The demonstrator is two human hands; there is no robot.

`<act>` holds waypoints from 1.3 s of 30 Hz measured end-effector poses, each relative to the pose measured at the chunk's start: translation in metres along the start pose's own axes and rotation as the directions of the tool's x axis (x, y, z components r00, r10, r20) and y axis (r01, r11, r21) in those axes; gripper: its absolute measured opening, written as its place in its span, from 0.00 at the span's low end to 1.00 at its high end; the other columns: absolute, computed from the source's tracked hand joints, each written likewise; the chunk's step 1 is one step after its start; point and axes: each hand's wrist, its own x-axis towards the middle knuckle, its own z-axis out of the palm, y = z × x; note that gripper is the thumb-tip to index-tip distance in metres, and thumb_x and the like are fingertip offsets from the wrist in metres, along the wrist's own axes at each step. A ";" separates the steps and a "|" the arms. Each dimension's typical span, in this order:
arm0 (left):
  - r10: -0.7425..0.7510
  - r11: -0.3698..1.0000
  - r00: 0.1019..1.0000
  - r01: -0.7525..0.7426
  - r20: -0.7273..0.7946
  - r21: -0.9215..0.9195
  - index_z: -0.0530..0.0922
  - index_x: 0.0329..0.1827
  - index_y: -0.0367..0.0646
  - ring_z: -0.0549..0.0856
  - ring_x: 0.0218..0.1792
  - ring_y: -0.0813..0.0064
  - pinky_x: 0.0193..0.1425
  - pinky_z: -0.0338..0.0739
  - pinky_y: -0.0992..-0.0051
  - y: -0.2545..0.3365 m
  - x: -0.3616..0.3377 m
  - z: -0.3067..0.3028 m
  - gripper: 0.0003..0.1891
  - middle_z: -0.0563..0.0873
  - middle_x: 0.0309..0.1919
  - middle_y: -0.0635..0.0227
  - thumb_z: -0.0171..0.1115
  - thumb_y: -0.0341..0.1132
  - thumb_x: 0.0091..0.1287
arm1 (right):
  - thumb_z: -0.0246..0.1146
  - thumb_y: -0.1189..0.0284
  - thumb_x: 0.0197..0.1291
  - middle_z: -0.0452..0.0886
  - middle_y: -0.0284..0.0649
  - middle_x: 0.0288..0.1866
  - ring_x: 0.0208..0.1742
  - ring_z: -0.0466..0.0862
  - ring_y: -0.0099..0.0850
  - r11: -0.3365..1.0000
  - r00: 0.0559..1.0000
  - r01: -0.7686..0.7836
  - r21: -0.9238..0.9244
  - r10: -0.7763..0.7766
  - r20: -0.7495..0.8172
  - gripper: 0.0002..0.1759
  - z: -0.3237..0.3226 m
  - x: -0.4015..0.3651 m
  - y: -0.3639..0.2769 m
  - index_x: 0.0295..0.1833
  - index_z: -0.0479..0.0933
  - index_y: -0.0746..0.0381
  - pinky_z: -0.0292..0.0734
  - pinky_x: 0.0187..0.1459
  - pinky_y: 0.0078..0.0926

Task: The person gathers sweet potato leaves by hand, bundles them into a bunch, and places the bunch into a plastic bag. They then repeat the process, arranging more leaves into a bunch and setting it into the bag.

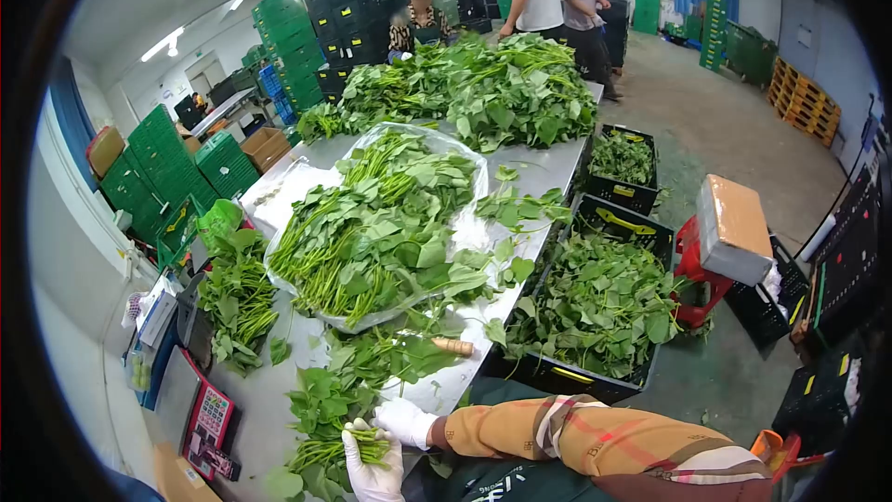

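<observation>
My left hand [373, 472], in a white glove, is closed around the stems of a bunch of leafy greens [321, 404] at the near edge of the metal table [557, 167]. My right hand [405, 421], also gloved, rests on the same bunch just above the left, with a plaid sleeve behind it. A wooden-handled tool [452, 346] lies on the table a little beyond my hands. Further out, a large heap of greens [372, 232] lies on a clear plastic sheet.
A black crate of loose leaves [599, 307] stands right of the table, with another [621, 163] behind it. A red stool holding a wrapped box [732, 228] is further right. A scale [209, 418] sits near left. Green crates [163, 163] line the left wall. People stand at the table's far end.
</observation>
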 end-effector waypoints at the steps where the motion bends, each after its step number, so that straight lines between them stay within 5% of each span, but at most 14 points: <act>1: 0.055 0.998 0.998 -0.055 -0.043 0.012 0.82 0.49 0.41 0.84 0.47 0.65 0.57 0.77 0.59 0.004 -0.002 -0.001 0.12 0.88 0.45 0.64 0.55 0.39 0.74 | 0.61 0.63 0.57 0.83 0.49 0.35 0.40 0.84 0.49 0.999 0.999 -0.005 0.052 0.007 -0.046 0.12 0.001 0.000 0.000 0.38 0.80 0.61 0.78 0.40 0.43; 4: 0.178 0.984 0.983 -0.178 -0.052 0.006 0.81 0.50 0.40 0.82 0.55 0.58 0.67 0.71 0.52 0.010 -0.018 0.018 0.14 0.86 0.51 0.60 0.52 0.39 0.75 | 0.63 0.60 0.57 0.83 0.49 0.35 0.39 0.83 0.49 0.982 0.989 -0.054 0.182 0.077 -0.123 0.14 -0.008 -0.007 0.002 0.39 0.81 0.61 0.78 0.40 0.43; 11: 0.450 0.857 0.889 -0.457 0.085 0.239 0.78 0.51 0.38 0.81 0.41 0.68 0.55 0.76 0.61 0.009 -0.048 0.051 0.11 0.85 0.42 0.64 0.55 0.35 0.74 | 0.62 0.59 0.60 0.83 0.49 0.34 0.39 0.83 0.49 0.945 0.986 -0.116 0.305 0.146 -0.079 0.15 0.004 0.004 0.014 0.38 0.79 0.61 0.76 0.42 0.43; 15: 0.464 0.834 0.808 -0.537 0.362 0.128 0.74 0.57 0.40 0.74 0.40 0.72 0.54 0.71 0.64 0.011 -0.053 0.050 0.13 0.78 0.39 0.71 0.54 0.35 0.74 | 0.61 0.59 0.64 0.80 0.45 0.28 0.32 0.81 0.39 0.755 0.977 -0.147 0.639 0.214 -0.028 0.15 -0.022 0.007 0.007 0.37 0.78 0.61 0.74 0.37 0.36; 17: 0.492 0.827 0.830 -0.540 0.263 0.158 0.71 0.62 0.41 0.73 0.39 0.71 0.55 0.70 0.64 0.011 -0.049 0.044 0.16 0.77 0.36 0.72 0.54 0.34 0.74 | 0.60 0.60 0.66 0.78 0.42 0.26 0.29 0.78 0.33 0.590 0.968 -0.117 0.799 0.249 -0.042 0.15 -0.049 0.007 0.000 0.37 0.78 0.62 0.73 0.34 0.32; 20: 0.508 0.815 0.835 -0.545 0.211 0.195 0.70 0.64 0.42 0.76 0.39 0.74 0.54 0.73 0.66 0.015 -0.023 0.011 0.17 0.78 0.38 0.71 0.52 0.36 0.75 | 0.59 0.64 0.69 0.77 0.32 0.30 0.30 0.72 0.19 0.619 0.915 0.084 0.781 0.263 -0.307 0.12 -0.083 -0.002 -0.007 0.42 0.78 0.62 0.72 0.33 0.21; 21: 0.512 0.786 0.818 -0.569 0.260 0.242 0.72 0.61 0.42 0.78 0.40 0.78 0.52 0.76 0.71 0.017 -0.014 -0.011 0.14 0.80 0.40 0.71 0.51 0.36 0.76 | 0.59 0.66 0.69 0.78 0.32 0.32 0.31 0.74 0.19 0.411 0.915 -0.014 0.912 0.373 -0.153 0.11 -0.097 -0.007 -0.017 0.43 0.79 0.63 0.72 0.34 0.21; 23: 0.485 0.852 0.873 -0.485 0.051 0.198 0.69 0.59 0.41 0.76 0.34 0.77 0.48 0.75 0.70 0.005 -0.008 -0.002 0.15 0.76 0.32 0.72 0.56 0.30 0.72 | 0.58 0.69 0.69 0.80 0.34 0.33 0.35 0.79 0.21 0.685 0.851 0.154 0.712 0.274 -0.448 0.11 -0.094 -0.008 -0.006 0.45 0.80 0.65 0.74 0.37 0.20; 25: 0.470 0.860 0.877 -0.429 -0.097 0.277 0.71 0.58 0.40 0.78 0.35 0.76 0.47 0.77 0.71 -0.004 -0.006 -0.003 0.15 0.79 0.33 0.70 0.59 0.29 0.70 | 0.61 0.67 0.67 0.79 0.37 0.32 0.32 0.77 0.26 0.630 0.860 0.110 0.769 0.328 -0.391 0.12 -0.121 -0.025 -0.028 0.43 0.80 0.66 0.74 0.37 0.24; 26: 0.461 0.865 0.875 -0.406 -0.150 0.294 0.73 0.56 0.40 0.80 0.36 0.75 0.47 0.78 0.71 -0.007 -0.003 -0.010 0.14 0.81 0.34 0.69 0.60 0.29 0.70 | 0.61 0.69 0.67 0.80 0.34 0.33 0.32 0.77 0.23 0.680 0.823 0.245 0.691 0.231 -0.519 0.10 -0.105 -0.022 -0.019 0.46 0.81 0.65 0.74 0.37 0.22; 31: 0.417 0.829 0.892 -0.296 -0.173 0.474 0.77 0.56 0.40 0.84 0.46 0.72 0.54 0.80 0.72 -0.014 0.001 -0.021 0.14 0.85 0.48 0.64 0.62 0.25 0.67 | 0.59 0.70 0.68 0.82 0.37 0.35 0.33 0.80 0.21 0.660 0.967 0.137 0.739 0.074 -0.246 0.09 -0.112 -0.038 -0.041 0.44 0.82 0.64 0.75 0.37 0.21; 33: 0.505 0.786 0.850 -0.381 -0.151 0.486 0.77 0.58 0.41 0.83 0.49 0.74 0.56 0.79 0.72 -0.020 0.004 -0.023 0.17 0.84 0.51 0.67 0.62 0.23 0.66 | 0.57 0.70 0.68 0.80 0.36 0.30 0.28 0.81 0.27 0.913 0.945 0.237 0.333 -0.137 -0.296 0.12 -0.097 -0.037 -0.038 0.52 0.79 0.62 0.76 0.33 0.28; 35: 0.503 0.791 0.843 -0.360 -0.189 0.495 0.76 0.60 0.41 0.81 0.53 0.75 0.58 0.77 0.72 -0.016 0.002 -0.030 0.19 0.82 0.54 0.69 0.62 0.22 0.66 | 0.56 0.68 0.68 0.78 0.36 0.28 0.27 0.81 0.31 0.962 0.910 0.241 -0.128 -0.270 -0.316 0.16 -0.086 -0.038 -0.039 0.58 0.76 0.60 0.75 0.31 0.31; 39: 0.533 0.751 0.823 -0.354 -0.196 0.557 0.73 0.64 0.42 0.80 0.55 0.74 0.60 0.76 0.69 -0.016 0.003 -0.031 0.20 0.81 0.56 0.69 0.62 0.28 0.68 | 0.58 0.71 0.58 0.76 0.36 0.29 0.31 0.79 0.34 0.935 0.924 0.263 -0.236 -0.315 -0.219 0.26 -0.079 -0.039 -0.046 0.64 0.70 0.64 0.72 0.35 0.34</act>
